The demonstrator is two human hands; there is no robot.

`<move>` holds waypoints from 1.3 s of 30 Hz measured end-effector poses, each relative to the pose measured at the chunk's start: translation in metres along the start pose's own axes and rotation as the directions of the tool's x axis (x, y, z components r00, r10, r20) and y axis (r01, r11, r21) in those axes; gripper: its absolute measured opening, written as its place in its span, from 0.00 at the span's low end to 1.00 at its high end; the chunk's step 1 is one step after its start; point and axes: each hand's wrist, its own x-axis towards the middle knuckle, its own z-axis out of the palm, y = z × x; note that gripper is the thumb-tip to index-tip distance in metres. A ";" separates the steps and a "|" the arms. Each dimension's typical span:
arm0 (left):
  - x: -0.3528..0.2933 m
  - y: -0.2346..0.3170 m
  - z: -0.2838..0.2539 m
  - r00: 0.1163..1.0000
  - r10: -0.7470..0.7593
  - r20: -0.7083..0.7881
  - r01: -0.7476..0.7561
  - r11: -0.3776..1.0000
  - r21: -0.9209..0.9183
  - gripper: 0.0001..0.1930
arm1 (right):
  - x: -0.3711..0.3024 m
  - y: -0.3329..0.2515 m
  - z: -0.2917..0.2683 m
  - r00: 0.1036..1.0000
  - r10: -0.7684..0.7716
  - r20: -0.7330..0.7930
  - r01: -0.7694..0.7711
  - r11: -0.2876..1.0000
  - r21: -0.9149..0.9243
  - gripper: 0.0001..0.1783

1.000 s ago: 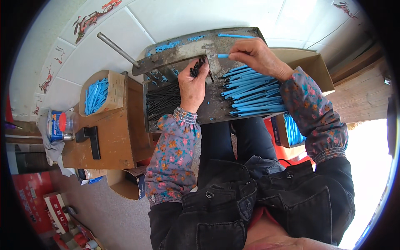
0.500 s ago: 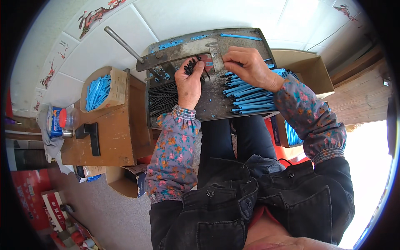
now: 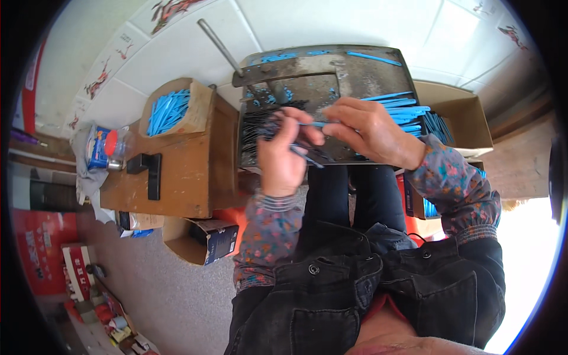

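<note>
Mid-frame, 1 blue stick [image 3: 318, 124] is pinched by the right hand [image 3: 378, 131]! Black rods [image 3: 270, 126], clutched by the curled left hand [image 3: 280, 161], could be spilled if jostled.

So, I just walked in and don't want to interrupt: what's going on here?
Over a metal tray, someone's left hand holds a bunch of black strips, blurred here. The right hand pinches a slim blue strip, its far end close to the left hand. In the tray, loose black strips lie to the left and a blue pile lies to the right. A cardboard box of blue pieces stands on the wooden cabinet to the left.
</note>
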 end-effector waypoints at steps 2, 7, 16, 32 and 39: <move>0.012 0.041 -0.032 0.993 0.112 -0.021 -0.112 0.993 0.023 0.09 | 0.003 0.000 -0.020 0.987 -0.090 -0.132 0.075 0.990 -0.120 0.10; 0.041 0.207 -0.189 0.821 0.354 -0.449 -0.299 0.935 0.191 0.11 | 0.001 0.026 -0.060 0.990 0.014 -0.137 -0.029 0.993 -0.112 0.10; 0.062 0.087 -0.081 0.956 0.278 -0.095 -0.235 0.917 0.323 0.11 | 0.003 0.204 -0.039 0.985 0.166 -0.046 -0.159 0.778 -0.608 0.09; 0.079 -0.066 -0.002 0.989 0.109 0.103 -0.146 0.856 0.496 0.06 | -0.004 0.172 -0.054 0.965 0.212 0.157 -0.084 0.812 -0.578 0.06; 0.077 -0.071 -0.001 0.980 0.190 0.063 -0.190 0.788 0.586 0.08 | -0.003 0.089 -0.021 0.893 0.446 0.056 -0.432 0.816 0.384 0.06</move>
